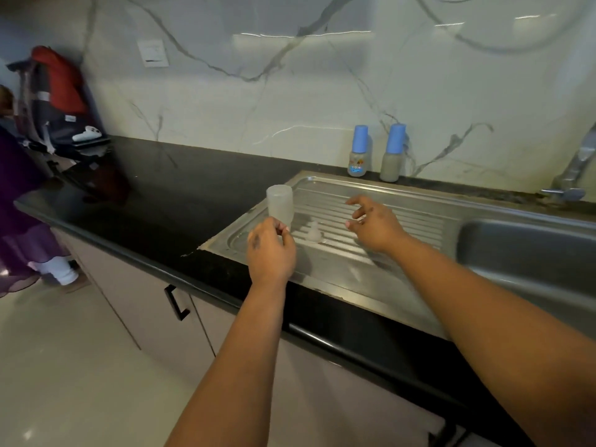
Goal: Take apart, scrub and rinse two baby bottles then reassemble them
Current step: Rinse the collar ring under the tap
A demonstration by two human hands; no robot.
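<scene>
My left hand (271, 250) grips the lower end of a clear, frosted bottle body (280, 203), held upside down above the left edge of the steel drainboard (380, 269). A clear silicone teat (313, 232) stands on the ribbed drainboard between my hands. Above the ribs, to the right of the teat, my right hand (374, 224) hovers with its fingers spread and holds nothing. Two assembled baby bottles with blue caps stand upright against the marble wall behind the drainboard: one with a printed label (358, 151) and a plain one (392, 153).
The sink basin (529, 253) lies to the right, with a tap (571, 179) behind it. A black countertop (154, 195) runs to the left, with a backpack (61, 101) at its far end. Another person's sleeve (16, 188) shows at the left edge.
</scene>
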